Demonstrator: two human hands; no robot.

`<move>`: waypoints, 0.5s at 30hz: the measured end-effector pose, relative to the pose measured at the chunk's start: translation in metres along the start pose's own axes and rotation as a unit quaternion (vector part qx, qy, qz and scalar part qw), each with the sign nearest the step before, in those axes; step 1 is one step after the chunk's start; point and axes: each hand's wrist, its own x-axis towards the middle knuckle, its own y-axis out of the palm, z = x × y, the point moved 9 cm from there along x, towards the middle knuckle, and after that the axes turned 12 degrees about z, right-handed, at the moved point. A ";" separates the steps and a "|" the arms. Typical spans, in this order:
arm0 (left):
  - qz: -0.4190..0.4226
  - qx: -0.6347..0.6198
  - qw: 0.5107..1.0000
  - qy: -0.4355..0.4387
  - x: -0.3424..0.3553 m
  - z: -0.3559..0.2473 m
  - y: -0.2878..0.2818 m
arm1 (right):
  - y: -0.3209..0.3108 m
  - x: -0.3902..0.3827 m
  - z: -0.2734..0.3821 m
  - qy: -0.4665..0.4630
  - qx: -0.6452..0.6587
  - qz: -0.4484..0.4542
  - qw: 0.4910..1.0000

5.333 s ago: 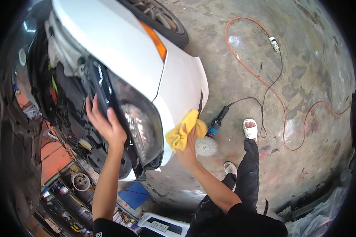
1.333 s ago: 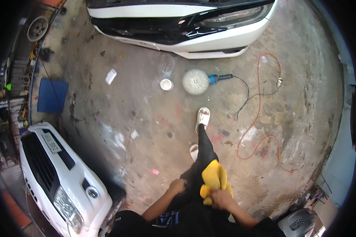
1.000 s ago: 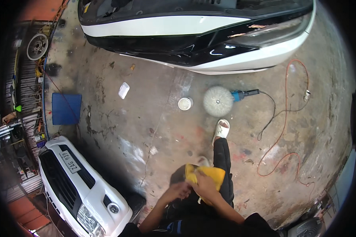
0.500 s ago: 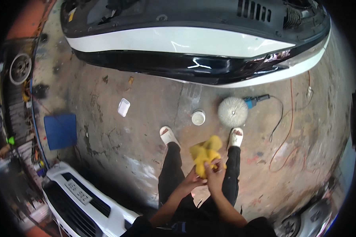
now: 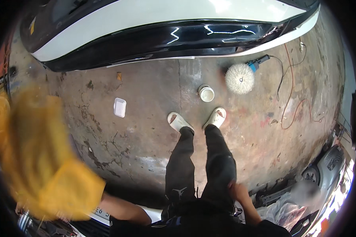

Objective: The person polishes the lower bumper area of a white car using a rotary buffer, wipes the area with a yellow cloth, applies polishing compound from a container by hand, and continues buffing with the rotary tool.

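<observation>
A yellow cloth (image 5: pixel 47 154), smeared by motion, fills much of the left side close to the camera. My left forearm runs up to its lower edge, and my left hand is hidden behind the cloth, which hangs spread out and raised from it. Down beside my right thigh, my right hand (image 5: pixel 238 191) has its fingers curled against the dark trousers (image 5: pixel 219 170). Whether those fingers hold anything is hidden.
Ahead stands a car with a white and glossy black front (image 5: pixel 158 39). On the stained floor are a white foam tray (image 5: pixel 120 107), an open white tub (image 5: pixel 206 93) and a polisher with a fluffy pad (image 5: pixel 240 79) and cord. An orange cable (image 5: pixel 290 93) lies at right.
My hands have parted. The yellow cloth, bunched between both hands before, has swung far left and up with my left arm. My right hand has dropped to my thigh.
</observation>
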 end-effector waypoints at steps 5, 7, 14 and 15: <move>0.416 -0.008 0.892 -0.177 -0.017 0.073 0.077 | 0.013 -0.060 0.082 -0.405 0.158 0.307 0.846; 0.489 -0.007 0.845 -0.216 -0.034 0.112 0.074 | -0.044 -0.010 0.075 -0.380 0.197 0.241 0.871; 0.584 -0.090 0.791 -0.159 -0.046 0.220 0.022 | -0.326 0.241 0.056 -0.140 0.148 -0.431 0.879; 0.573 -0.162 0.776 -0.207 -0.046 0.231 -0.005 | -0.332 0.267 0.060 -0.115 0.161 -0.442 0.875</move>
